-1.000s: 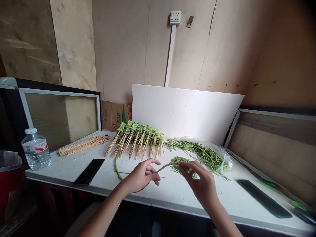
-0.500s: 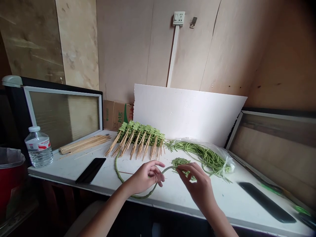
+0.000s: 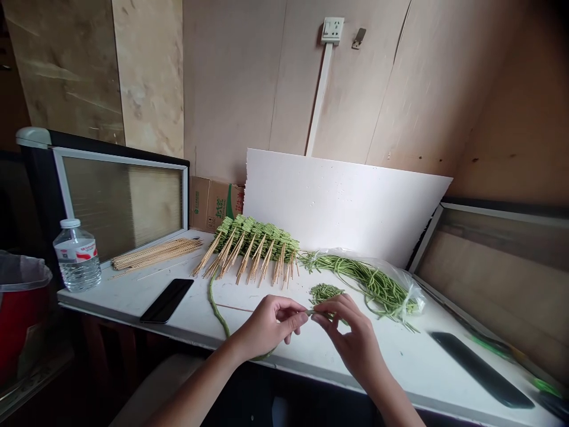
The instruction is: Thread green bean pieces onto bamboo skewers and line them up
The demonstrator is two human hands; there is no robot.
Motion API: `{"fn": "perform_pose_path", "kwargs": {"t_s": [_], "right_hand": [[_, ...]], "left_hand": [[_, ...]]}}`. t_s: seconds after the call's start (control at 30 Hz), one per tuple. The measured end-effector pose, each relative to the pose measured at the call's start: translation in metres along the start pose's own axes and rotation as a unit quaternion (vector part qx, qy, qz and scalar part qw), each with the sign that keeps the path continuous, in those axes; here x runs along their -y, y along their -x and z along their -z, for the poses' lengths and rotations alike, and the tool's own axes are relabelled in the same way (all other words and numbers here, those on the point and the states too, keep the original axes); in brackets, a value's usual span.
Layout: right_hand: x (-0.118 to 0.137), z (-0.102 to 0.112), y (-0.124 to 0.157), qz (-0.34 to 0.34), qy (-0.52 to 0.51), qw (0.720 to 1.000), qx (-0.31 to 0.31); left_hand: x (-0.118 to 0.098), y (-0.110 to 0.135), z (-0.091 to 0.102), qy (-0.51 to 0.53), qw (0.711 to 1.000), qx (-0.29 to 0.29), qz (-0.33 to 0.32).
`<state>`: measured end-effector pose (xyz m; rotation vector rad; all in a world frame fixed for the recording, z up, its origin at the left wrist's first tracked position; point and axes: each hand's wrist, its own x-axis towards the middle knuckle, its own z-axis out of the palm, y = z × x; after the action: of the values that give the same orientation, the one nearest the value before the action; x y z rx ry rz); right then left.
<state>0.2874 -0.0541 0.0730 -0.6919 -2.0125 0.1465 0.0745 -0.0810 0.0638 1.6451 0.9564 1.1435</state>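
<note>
Pinches a long bean (image 3: 221, 321) with left hand (image 3: 278, 323) and right hand (image 3: 349, 325), crosswise between nearly meeting fingertips (image 3: 303, 318); has its tail curving leftward past the left forearm (image 3: 213, 369) (so nearer the left hand).

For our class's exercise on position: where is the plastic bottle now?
In the head view, the plastic bottle stands on the left end of the white table, between the red bin and the bare skewers.

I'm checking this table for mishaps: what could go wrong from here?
The long bean dips near the front edge of the white table, so it might catch there. The right hand appears close to the cut pieces and might scatter them. The phone near that edge could get knocked.
</note>
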Motion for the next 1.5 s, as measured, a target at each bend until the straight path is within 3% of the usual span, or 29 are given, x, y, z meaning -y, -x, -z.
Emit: {"fn": "perform_pose_path", "kwargs": {"t_s": [0.43,0.63,0.93,1.03,1.23,1.4,1.5], "right_hand": [[0.0,-0.008,0.009,0.014,-0.031,0.999,0.038],[-0.004,-0.007,0.007,0.001,-0.074,0.991,0.11],[-0.009,0.008,0.005,-0.055,-0.149,0.954,0.254],[-0.01,0.011,0.004,-0.073,-0.148,0.96,0.225],[-0.008,0.01,0.004,-0.076,-0.041,0.984,0.153],[-0.003,0.009,0.003,-0.068,-0.021,0.987,0.146],[-0.003,0.005,0.004,-0.055,-0.052,0.989,0.126]], "left_hand": [[-0.009,0.004,-0.001,-0.069,0.996,0.041,-0.042],[0.001,0.002,0.001,-0.134,0.985,0.065,-0.085],[0.018,0.001,-0.006,-0.074,0.984,0.156,-0.04],[0.018,-0.001,-0.006,-0.093,0.987,0.123,-0.045],[0.013,-0.003,-0.003,-0.147,0.987,0.009,-0.068],[0.006,0.0,-0.006,-0.12,0.992,0.004,-0.036],[0.006,0.001,-0.007,-0.093,0.994,0.016,-0.048]]}}
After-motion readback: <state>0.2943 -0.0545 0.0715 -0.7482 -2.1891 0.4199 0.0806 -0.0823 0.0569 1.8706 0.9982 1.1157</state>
